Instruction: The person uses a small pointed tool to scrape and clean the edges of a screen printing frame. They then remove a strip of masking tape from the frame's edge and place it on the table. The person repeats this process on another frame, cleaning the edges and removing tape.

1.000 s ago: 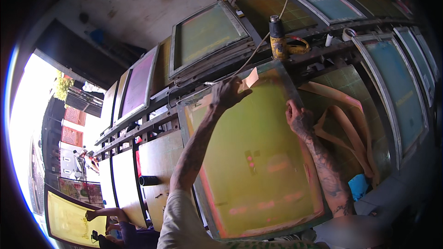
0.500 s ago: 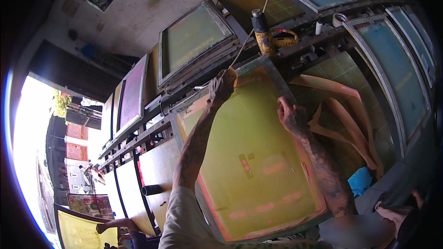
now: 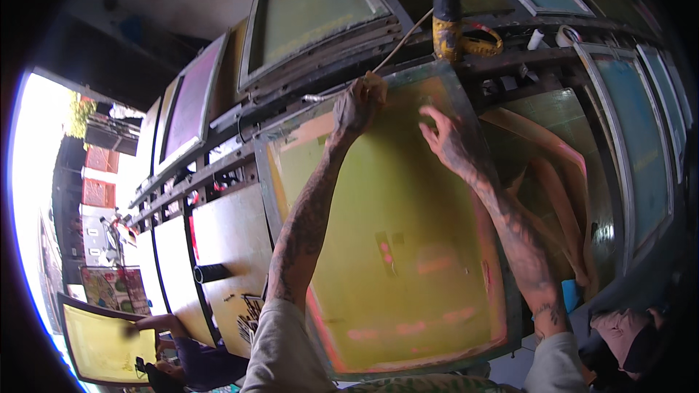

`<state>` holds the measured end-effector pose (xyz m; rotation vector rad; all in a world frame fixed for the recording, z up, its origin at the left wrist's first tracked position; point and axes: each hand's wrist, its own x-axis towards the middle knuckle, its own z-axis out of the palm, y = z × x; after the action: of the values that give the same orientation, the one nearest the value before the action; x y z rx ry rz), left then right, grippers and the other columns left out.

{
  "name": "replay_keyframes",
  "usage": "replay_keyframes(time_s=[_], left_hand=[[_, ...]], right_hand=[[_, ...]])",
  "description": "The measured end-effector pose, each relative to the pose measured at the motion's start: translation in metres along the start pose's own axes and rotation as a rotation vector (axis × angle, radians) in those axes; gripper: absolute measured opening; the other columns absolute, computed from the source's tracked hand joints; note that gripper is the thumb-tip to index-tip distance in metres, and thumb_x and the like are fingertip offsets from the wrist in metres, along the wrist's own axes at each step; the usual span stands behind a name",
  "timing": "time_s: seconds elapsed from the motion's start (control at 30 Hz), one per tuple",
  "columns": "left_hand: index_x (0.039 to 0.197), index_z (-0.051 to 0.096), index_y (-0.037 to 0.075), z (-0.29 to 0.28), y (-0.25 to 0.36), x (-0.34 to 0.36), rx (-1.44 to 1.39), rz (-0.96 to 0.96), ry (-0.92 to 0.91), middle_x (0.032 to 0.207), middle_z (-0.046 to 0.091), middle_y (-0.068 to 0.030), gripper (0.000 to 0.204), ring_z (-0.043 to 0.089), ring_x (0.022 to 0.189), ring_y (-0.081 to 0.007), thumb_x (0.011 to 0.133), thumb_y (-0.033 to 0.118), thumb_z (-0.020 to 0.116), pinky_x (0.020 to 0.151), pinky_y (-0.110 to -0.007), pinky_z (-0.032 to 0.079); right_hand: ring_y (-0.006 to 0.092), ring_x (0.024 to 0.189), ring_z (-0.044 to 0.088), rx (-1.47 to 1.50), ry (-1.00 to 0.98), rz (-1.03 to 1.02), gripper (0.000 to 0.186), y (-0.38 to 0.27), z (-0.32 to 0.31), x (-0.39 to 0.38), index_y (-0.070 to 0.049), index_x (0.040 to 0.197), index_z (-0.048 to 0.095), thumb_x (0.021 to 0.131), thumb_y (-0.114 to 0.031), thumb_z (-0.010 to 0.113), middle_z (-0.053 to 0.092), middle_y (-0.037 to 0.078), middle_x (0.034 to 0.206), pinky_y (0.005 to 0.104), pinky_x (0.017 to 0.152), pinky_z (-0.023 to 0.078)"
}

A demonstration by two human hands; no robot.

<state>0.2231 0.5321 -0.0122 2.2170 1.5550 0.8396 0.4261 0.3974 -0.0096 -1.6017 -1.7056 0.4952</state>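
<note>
A large screen-printing frame (image 3: 349,247) with yellow-green mesh lies in front of me, bordered by pink and tan tape. At its far edge, left of centre, the fingers of my left hand (image 3: 354,108) are pinched on what looks like a strip of tan tape (image 3: 377,89), mostly hidden by them. Over the mesh's far right part is my right hand (image 3: 453,142), fingers apart and holding nothing. Loose, curled tan tape strips (image 3: 557,193) lie on the surface right of the frame.
A yellow-black heat gun (image 3: 446,33) stands upright beyond the frame, its cord running past my left hand. Other screens (image 3: 309,25) rest on racks behind, and blue ones (image 3: 633,131) at right. At lower left, another person (image 3: 207,364) handles a yellow screen (image 3: 102,342).
My right hand has moved from the frame's right edge to above the mesh, and its fingers have spread. My left hand stays pinched at the far edge. The whole view has shifted.
</note>
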Motion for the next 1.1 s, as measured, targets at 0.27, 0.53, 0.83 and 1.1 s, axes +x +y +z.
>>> replay_keyframes(time_s=[0.27, 0.53, 0.83, 1.1], left_hand=[[0.097, 0.064, 0.005, 0.002, 0.0, -0.003, -0.196, 0.01, -0.012, 0.079, 0.066, -0.0175, 0.037, 0.067, 0.078, -0.0364, 0.092, 0.042, 0.062, 0.067, -0.045, 0.048], [0.107, 0.069, 0.005, -0.021, -0.002, -0.014, -0.363, 0.156, -0.051, 0.086, 0.067, -0.0107, 0.048, 0.067, 0.077, -0.027, 0.081, 0.044, 0.078, 0.069, -0.04, 0.051], [0.097, 0.077, 0.014, 0.006, -0.009, -0.008, -0.287, 0.085, 0.014, 0.076, 0.069, -0.0053, 0.02, 0.068, 0.071, -0.0244, 0.082, 0.027, 0.074, 0.068, -0.037, 0.052], [0.098, 0.076, 0.011, 0.001, -0.004, -0.004, -0.638, -0.146, -0.012, 0.072, 0.069, -0.0024, 0.026, 0.064, 0.064, -0.0114, 0.09, 0.035, 0.071, 0.061, -0.03, 0.05]], right_hand=[[0.0407, 0.078, 0.067, -0.132, -0.045, -0.248, 0.022, 0.005, 0.024, 0.072, -0.01, 0.11, 0.066, 0.089, -0.015, 0.066, 0.069, 0.02, 0.083, 0.0462, 0.068, 0.053], [0.0342, 0.081, 0.07, -0.01, -0.078, -0.219, 0.018, -0.001, 0.041, 0.078, -0.002, 0.104, 0.063, 0.088, -0.001, 0.056, 0.07, 0.019, 0.086, 0.042, 0.071, 0.054], [0.0036, 0.078, 0.056, 0.219, -0.053, 0.095, 0.021, 0.015, 0.029, 0.093, 0.001, 0.104, 0.065, 0.102, -0.019, 0.06, 0.064, -0.004, 0.085, 0.0199, 0.07, 0.045], [0.0019, 0.051, 0.029, 0.991, 0.181, 0.253, 0.014, 0.034, 0.009, 0.096, -0.008, 0.102, 0.068, 0.098, -0.021, 0.066, 0.032, -0.011, 0.058, 0.0213, 0.054, 0.033]])
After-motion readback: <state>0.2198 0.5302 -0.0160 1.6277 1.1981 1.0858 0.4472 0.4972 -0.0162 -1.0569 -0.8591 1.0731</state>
